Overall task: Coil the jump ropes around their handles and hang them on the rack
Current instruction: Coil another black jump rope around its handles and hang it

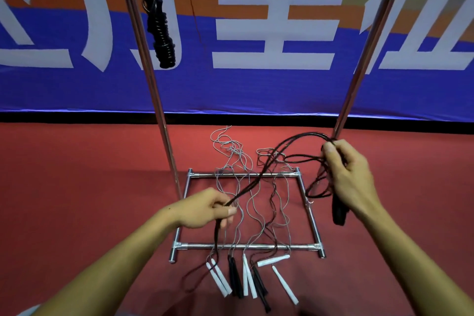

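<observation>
Right hand grips the black handles plus a few loops of the black jump rope, held above the rack base. Left hand pinches the rope's doubled strands. One coiled black rope hangs up top; other ropes lie on the red floor.

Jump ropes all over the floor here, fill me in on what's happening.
A person is coiling a black jump rope. The right hand grips its black handles with several loops gathered, while the left hand pinches the strands stretched between them. One coiled black rope already hangs from the rack. More ropes with white handles and black handles lie uncoiled across the rack's base on the red floor.
</observation>
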Motion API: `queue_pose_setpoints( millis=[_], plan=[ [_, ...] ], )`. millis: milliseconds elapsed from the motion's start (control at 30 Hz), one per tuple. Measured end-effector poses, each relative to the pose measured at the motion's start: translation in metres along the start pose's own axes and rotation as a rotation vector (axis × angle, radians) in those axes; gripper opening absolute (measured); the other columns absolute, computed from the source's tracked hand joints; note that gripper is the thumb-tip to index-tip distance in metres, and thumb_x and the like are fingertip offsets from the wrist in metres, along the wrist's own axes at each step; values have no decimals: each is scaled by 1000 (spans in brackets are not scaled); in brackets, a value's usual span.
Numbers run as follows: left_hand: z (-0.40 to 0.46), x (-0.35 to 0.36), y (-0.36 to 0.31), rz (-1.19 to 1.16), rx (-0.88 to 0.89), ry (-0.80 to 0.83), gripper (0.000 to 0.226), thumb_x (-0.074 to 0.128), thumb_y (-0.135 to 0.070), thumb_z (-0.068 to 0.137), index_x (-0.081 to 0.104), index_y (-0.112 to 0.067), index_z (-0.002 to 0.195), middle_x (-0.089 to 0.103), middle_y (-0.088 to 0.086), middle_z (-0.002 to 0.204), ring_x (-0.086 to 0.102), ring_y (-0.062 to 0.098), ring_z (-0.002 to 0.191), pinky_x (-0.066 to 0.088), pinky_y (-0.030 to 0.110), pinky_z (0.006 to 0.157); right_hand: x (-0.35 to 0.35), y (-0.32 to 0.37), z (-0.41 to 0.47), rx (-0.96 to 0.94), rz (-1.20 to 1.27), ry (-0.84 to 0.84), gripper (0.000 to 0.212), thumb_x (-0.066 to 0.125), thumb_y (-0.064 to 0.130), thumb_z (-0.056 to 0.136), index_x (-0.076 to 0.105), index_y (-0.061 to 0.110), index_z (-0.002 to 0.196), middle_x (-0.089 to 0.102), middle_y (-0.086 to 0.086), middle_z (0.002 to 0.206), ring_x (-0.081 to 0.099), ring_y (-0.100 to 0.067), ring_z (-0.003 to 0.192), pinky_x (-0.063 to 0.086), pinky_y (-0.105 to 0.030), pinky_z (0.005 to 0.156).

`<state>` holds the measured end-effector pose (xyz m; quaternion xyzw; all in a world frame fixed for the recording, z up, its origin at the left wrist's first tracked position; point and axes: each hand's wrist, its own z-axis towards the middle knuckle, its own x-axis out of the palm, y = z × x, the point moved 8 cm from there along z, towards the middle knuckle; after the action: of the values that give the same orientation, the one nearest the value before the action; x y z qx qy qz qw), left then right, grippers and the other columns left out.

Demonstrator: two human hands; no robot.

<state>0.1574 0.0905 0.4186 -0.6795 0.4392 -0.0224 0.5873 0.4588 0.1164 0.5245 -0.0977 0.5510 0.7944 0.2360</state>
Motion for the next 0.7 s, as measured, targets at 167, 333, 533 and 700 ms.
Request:
queue_pose_setpoints(
  millis=[167, 333, 533, 700],
  plan=[
    [8, -28, -17, -313, -7, -288, 40, 51, -32, 111, 68, 1, 96, 44, -5, 58, 47, 16, 49, 56, 39, 70, 33, -36, -8, 171, -219, 308, 25, 64, 43, 100, 69, 23, 114, 69, 4, 80, 65, -17, 75, 55, -39, 76],
    [9, -31, -39, -292, -60, -273, 48, 47, -43, 111, 73, -8, 92, 38, -7, 56, 29, 10, 45, 32, 24, 47, 54, -28, -25, 189, -514, 422, 87, 61, 63, 94, 22, 28, 164, 63, -15, 127, 58, -36, 125, 48, -43, 102],
    [20, -17, -73, -21, 69, -201, 61, 45, -45, 111, 74, -6, 76, 46, -9, 50, 37, 9, 46, 31, 21, 48, 111, 19, -60, -58, -486, 683, 68, 61, 68, 92, 23, 66, 148, 41, 4, 98, 55, -20, 87, 52, -41, 88],
    [15, -15, -73, -1, 129, -169, 51, 58, -46, 106, 64, -7, 74, 47, -5, 58, 38, 12, 54, 31, 27, 53, 115, 19, -58, -102, -423, 575, 19, 44, 58, 103, 53, 46, 116, 44, 6, 94, 53, -15, 87, 50, -42, 80]
  ],
)
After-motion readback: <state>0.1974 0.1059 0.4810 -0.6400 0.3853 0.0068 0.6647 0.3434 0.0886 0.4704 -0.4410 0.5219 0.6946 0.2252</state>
